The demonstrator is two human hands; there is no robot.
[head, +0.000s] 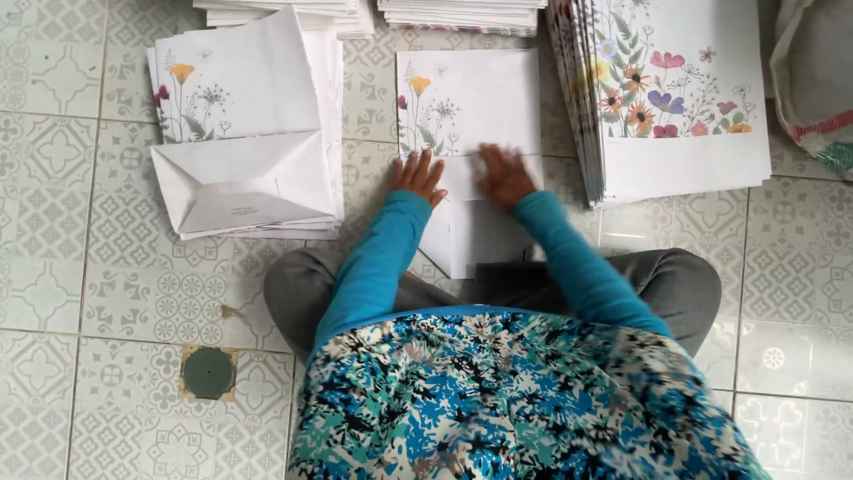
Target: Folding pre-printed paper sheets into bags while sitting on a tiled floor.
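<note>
Pressing flat on a flowery white sheet, left hand spread open, right hand palm down, a bit blurry, stack of folded ones off to the left

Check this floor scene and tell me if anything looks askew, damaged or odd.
Nothing looks damaged or spilled. The left hand and right hand press flat on the flowered sheet, which lies square. The one slight oddity: the folded stack on the left sits a little tilted against the tile lines, while the big pile on the right is fanned at its edge.

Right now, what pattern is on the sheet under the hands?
White sheet with orange and dark wildflower print on its left side; head view.
</note>
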